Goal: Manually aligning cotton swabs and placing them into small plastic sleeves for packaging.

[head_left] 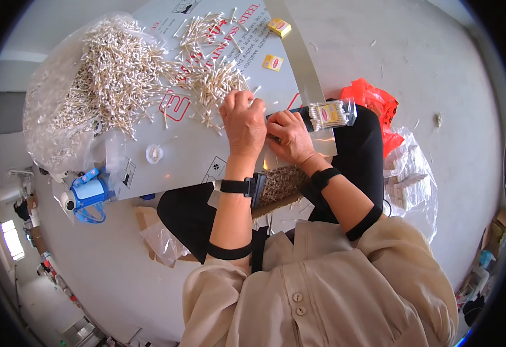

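My left hand is at the near edge of a loose heap of white cotton swabs, its fingers bent and pressed together. Its fingertips are hidden, so what they pinch cannot be made out. Close beside it, my right hand is curled with its fingers closed, next to a dark flat strip; whatever it grips is covered by the fingers. Just right of that hand lies a clear packet of cotton swabs with a yellow card inside. Two small yellow cards or boxes, a flat yellow card and a yellow box, rest farther off.
A large clear bag spills a big swab pile on the left of the metal-topped table. A small round clear lid and blue bottle sit nearby. An open box of swabs is below my hands; red and clear bags lie right.
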### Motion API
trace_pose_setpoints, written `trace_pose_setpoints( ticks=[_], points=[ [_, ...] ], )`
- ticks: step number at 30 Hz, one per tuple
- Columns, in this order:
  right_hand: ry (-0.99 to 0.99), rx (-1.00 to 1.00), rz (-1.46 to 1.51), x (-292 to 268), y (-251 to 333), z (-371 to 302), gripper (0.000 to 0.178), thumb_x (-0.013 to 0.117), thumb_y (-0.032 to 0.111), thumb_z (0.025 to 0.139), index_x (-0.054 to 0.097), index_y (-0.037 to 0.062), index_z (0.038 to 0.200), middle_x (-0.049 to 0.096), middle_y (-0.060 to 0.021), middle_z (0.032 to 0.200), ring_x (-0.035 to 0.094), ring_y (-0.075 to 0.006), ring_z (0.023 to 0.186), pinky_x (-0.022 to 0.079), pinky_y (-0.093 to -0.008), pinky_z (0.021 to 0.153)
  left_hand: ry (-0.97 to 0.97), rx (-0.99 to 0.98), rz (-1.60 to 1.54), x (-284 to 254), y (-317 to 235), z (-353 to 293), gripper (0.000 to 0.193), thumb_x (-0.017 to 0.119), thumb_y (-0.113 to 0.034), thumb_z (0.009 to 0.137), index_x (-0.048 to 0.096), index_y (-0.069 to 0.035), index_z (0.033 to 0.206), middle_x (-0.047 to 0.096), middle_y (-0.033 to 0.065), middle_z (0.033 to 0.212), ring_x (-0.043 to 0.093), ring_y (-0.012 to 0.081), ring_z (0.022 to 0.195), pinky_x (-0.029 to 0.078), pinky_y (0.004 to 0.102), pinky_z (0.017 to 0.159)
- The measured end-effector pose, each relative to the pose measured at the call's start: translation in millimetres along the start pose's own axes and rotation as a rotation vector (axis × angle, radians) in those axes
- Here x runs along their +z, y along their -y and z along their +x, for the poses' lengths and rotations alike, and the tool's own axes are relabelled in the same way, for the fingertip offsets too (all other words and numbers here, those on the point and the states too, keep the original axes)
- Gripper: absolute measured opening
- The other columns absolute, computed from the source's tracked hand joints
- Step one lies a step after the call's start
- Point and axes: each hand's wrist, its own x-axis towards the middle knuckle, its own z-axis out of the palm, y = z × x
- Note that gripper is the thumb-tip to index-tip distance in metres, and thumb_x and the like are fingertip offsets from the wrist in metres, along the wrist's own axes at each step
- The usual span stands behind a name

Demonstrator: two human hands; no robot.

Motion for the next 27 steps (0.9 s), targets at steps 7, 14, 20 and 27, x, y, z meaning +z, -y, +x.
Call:
trace_pose_setpoints(
  ticks=[7, 14, 20, 27],
  points=[
    [-0.002, -0.003, 0.059, -1.3, 1.9, -1.3, 0.007, 0.068, 0.011, 0.069, 0.061, 0.0125, 0.071, 0.056, -0.0008, 0.088, 0.055, -0.0218, 0.088, 0.039, -0.0363, 0.078, 0.164, -0.241, -0.009, -20.0, 9.0, -54.4, 0.011, 0.067, -0.002, 0.075, 0.064, -0.008, 0.084, 0.06, 0.0064, 0.09, 0.053, 0.0291, 0.094, 0.043, 0.0421, 0.08],
    [0.029, 0.014, 0.05, -4.8, 6.6, 0.5, 0.007, 0.068, 0.011, 0.068, 0.062, 0.0125, 0.072, 0.056, -0.0005, 0.088, 0.055, -0.0213, 0.089, 0.039, -0.0363, 0.08, -0.154, -0.531, -0.11, -15.0, 82.3, -53.8, 0.016, 0.069, -0.005, 0.076, 0.066, -0.007, 0.092, 0.062, 0.0091, 0.085, 0.056, 0.0322, 0.088, 0.046, 0.0416, 0.079],
    [0.004, 0.022, 0.052, -2.8, 4.5, -0.7, 0.008, 0.068, 0.01, 0.068, 0.061, 0.0117, 0.072, 0.056, -0.0009, 0.087, 0.055, -0.0217, 0.089, 0.039, -0.0362, 0.081, 0.257, -0.562, -0.09, -11.2, 138.4, -5.0, 0.017, 0.078, -0.017, 0.07, 0.069, -0.004, 0.076, 0.065, 0.0089, 0.084, 0.058, 0.0278, 0.083, 0.048, 0.0396, 0.074],
    [0.021, 0.04, 0.039, -3.1, 4.5, -0.9, 0.009, 0.067, 0.01, 0.068, 0.06, 0.0111, 0.073, 0.056, -0.0016, 0.087, 0.055, -0.0219, 0.088, 0.04, -0.036, 0.079, -0.046, -0.647, -0.057, -16.0, 158.6, 7.4, 0.015, 0.077, -0.016, 0.073, 0.069, -0.003, 0.075, 0.068, 0.0082, 0.071, 0.063, 0.0211, 0.061, 0.048, 0.0345, 0.06]
  ],
)
